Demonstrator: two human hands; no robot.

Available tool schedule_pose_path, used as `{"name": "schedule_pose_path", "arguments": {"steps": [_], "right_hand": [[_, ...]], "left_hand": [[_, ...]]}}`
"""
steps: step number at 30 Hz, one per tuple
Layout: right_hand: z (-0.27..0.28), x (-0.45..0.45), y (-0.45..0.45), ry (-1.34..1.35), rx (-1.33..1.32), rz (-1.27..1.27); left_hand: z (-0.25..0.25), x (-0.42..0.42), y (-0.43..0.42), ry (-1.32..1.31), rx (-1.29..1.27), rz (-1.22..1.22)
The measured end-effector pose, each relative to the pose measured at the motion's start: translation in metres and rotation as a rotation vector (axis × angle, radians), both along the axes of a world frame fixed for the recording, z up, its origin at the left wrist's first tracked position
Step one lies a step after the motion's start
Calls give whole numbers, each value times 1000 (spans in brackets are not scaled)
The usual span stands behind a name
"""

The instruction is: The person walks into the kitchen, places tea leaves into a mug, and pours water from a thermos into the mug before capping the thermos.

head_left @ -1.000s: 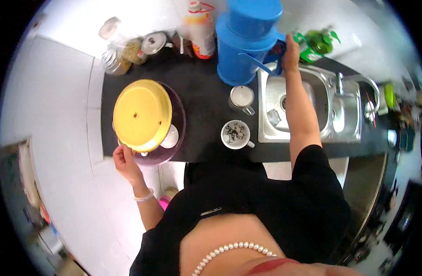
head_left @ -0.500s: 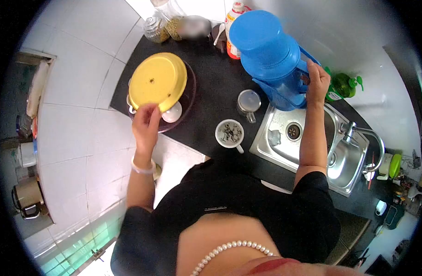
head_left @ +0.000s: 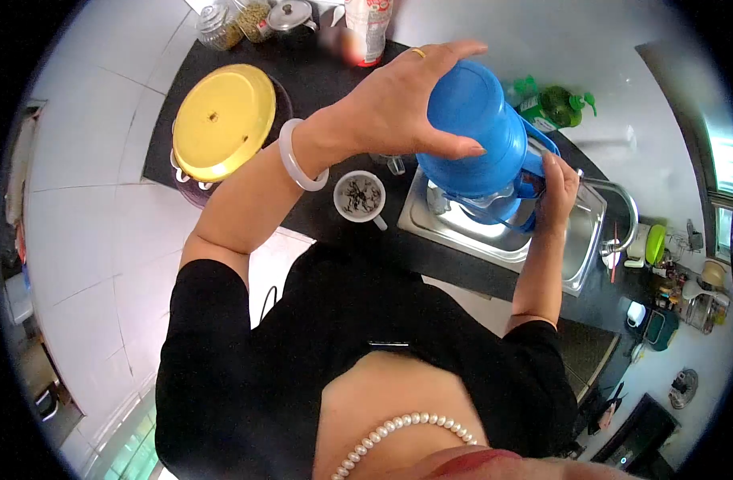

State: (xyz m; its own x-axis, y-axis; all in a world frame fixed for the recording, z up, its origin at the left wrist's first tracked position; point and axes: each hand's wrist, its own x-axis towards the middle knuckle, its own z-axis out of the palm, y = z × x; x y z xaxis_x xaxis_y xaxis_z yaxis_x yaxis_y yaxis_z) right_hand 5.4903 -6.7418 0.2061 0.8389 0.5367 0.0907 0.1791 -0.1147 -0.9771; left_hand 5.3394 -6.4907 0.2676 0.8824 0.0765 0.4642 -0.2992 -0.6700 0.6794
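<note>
My right hand (head_left: 557, 190) is wrapped round the handle of a blue thermos flask (head_left: 506, 160), which is over the near edge of the sink. My left hand (head_left: 390, 104) is at the flask's blue cap (head_left: 466, 100), thumb and fingers spread wide on either side of it. Whether the palm touches the cap I cannot tell. Below my left wrist stands a white mug (head_left: 360, 197) with dark leaves in it, probably tea. A clear glass mug (head_left: 396, 165) is mostly hidden behind my left hand; its handle shows.
A yellow lid (head_left: 225, 120) rests on a pot at the left of the black counter (head_left: 306, 220). Jars (head_left: 219, 28) and a red-and-white bottle (head_left: 369, 32) stand along the back. The steel sink (head_left: 430, 224), its tap (head_left: 626, 212) and green soap bottles (head_left: 554, 108) are at right.
My left hand has left the yellow lid and crossed right to the flask's cap. The lid now lies on the pot. The flask stays in my right hand, and the view has shifted.
</note>
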Motion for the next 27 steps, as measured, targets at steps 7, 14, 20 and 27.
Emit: {"name": "schedule_pose_path", "arguments": {"steps": [7,14,20,27], "right_hand": [[-36,-1,-41,114,74,-93],[-36,-6,-46,35,-20,-21],[-26,-8,-41,-116,-201,94],[-24,-8,-35,-165,-308,220]], "left_hand": [[26,-27,26,36,-366,176],[-142,-52,78,200,208,712],[-229,-68,66,488,255,827],[-205,-69,47,144,391,748]]}}
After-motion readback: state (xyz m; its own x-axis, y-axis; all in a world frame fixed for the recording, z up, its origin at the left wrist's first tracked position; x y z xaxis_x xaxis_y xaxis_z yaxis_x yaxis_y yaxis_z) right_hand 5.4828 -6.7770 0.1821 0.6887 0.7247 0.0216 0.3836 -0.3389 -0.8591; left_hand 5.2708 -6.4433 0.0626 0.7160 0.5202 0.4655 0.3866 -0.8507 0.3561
